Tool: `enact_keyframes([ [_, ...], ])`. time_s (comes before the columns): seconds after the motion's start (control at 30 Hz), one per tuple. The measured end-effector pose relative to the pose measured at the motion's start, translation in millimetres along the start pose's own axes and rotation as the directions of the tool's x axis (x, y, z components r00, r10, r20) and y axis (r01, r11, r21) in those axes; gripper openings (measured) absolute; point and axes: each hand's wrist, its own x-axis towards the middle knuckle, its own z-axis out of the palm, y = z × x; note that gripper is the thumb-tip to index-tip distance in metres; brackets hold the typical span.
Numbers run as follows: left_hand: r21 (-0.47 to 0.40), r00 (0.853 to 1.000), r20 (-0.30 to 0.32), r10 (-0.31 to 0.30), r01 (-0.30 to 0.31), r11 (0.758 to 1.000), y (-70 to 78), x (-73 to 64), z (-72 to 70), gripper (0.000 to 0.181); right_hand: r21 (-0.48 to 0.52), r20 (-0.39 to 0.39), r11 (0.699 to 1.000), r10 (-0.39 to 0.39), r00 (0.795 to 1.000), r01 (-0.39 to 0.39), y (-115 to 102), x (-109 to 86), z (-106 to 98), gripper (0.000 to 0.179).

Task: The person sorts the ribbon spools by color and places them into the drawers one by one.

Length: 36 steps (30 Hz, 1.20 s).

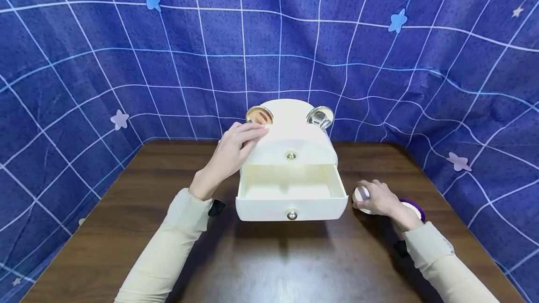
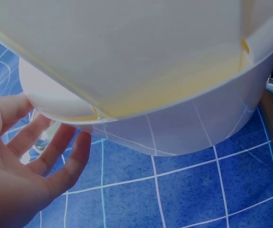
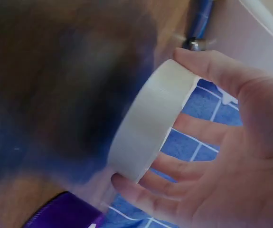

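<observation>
A white two-drawer storage box (image 1: 294, 141) stands in the middle of the wooden table, with round knobs on its drawer fronts. Its lower drawer (image 1: 269, 209) is pulled out, the inner floor showing. My left hand (image 1: 236, 146) rests on the box's upper left side, fingertips touching near the gold ear-like disc (image 1: 258, 115). In the left wrist view its fingers are spread at the box's curved edge. Right of the drawer, my right hand (image 1: 376, 198) grips a white ribbon roll (image 3: 150, 118) by its rim, thumb on one side and fingers round the other.
A purple-edged roll (image 1: 414, 207) lies by my right wrist, partly hidden behind it. A silver ear-like disc (image 1: 320, 116) tops the box's right side. Behind the table (image 1: 139, 191) hangs a blue gridded curtain (image 1: 219, 69) with stars.
</observation>
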Motion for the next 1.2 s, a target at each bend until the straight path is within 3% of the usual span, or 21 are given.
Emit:
enact_keyframes([
  [0.4, 0.008, 1.0, -0.003, -0.004, 0.004, 1.0, -0.6, -2.0, -0.7, 0.023, 0.037, -0.155, 0.991, -0.118, 0.981, 0.125, -29.2, -2.4, -29.8, 0.06],
  [0.63, 0.008, 1.0, -0.001, -0.004, 0.004, 1.0, -0.8, -2.1, -1.1, 0.023, 0.012, -0.241, 0.979, -0.194, 0.951, 0.203, -48.9, -5.4, -49.8, 0.061],
  [0.93, 0.005, 1.0, 0.006, -0.002, 0.002, 1.0, -0.1, -1.0, -1.2, 0.024, 0.062, -0.299, 0.979, -0.169, 0.939, 0.196, -71.2, -14.0, -77.3, 0.057],
  [1.2, 0.009, 1.0, 0.001, 0.0, 0.0, 1.0, 0.3, 0.2, -1.1, 0.023, 0.046, -0.385, 0.963, -0.226, 0.895, 0.264, -94.0, -23.5, -93.5, 0.05],
])
